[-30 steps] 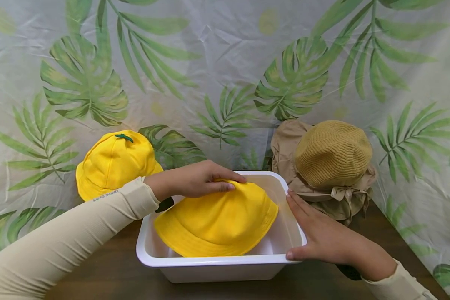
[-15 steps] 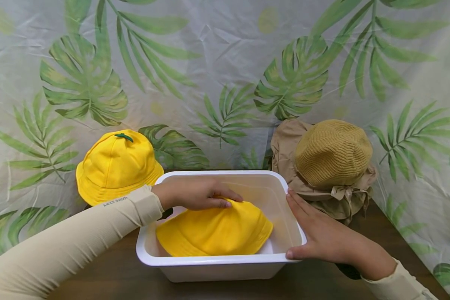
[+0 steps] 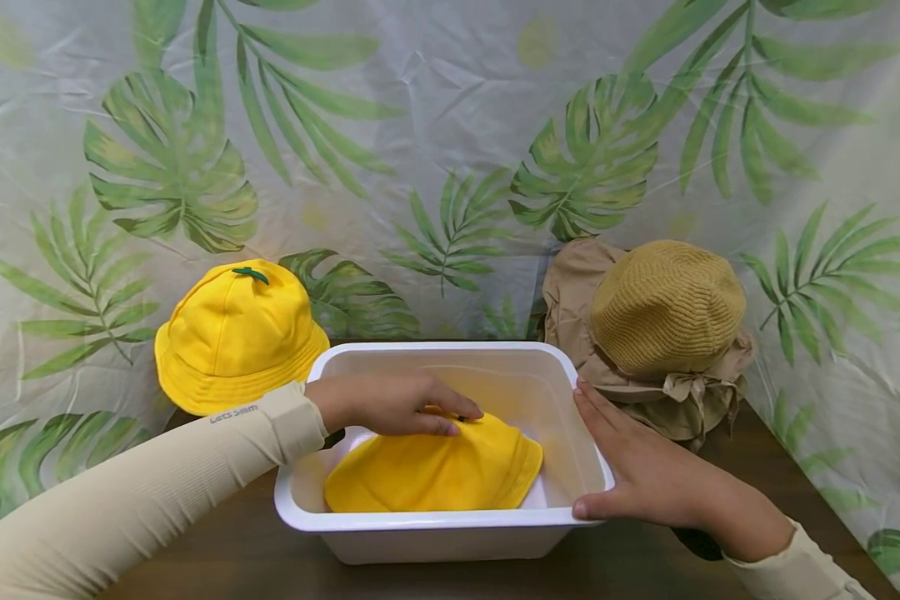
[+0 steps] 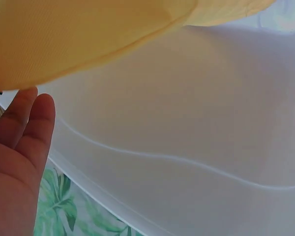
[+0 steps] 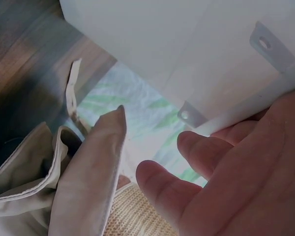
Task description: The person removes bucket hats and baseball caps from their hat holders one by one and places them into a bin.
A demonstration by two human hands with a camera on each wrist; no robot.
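A yellow bucket hat sits low inside a white plastic basin, its brim bent against the walls. My left hand pinches the top of its crown between thumb and fingers. In the left wrist view the hat's yellow cloth hangs beside my fingers, with the basin's inner wall below it. My right hand rests on the basin's right rim, thumb at the front corner and fingers stretched along the side. In the right wrist view, that hand's fingers lie against or near the outer wall.
Another yellow hat with a green stem stands behind the basin on the left. On the right, a mustard knitted hat sits on beige cloth hats with a tied ribbon. A leaf-print curtain backs the brown table.
My left hand has lowered the yellow bucket hat deeper into the basin, and its brim has folded in more. My right hand has stayed on the rim.
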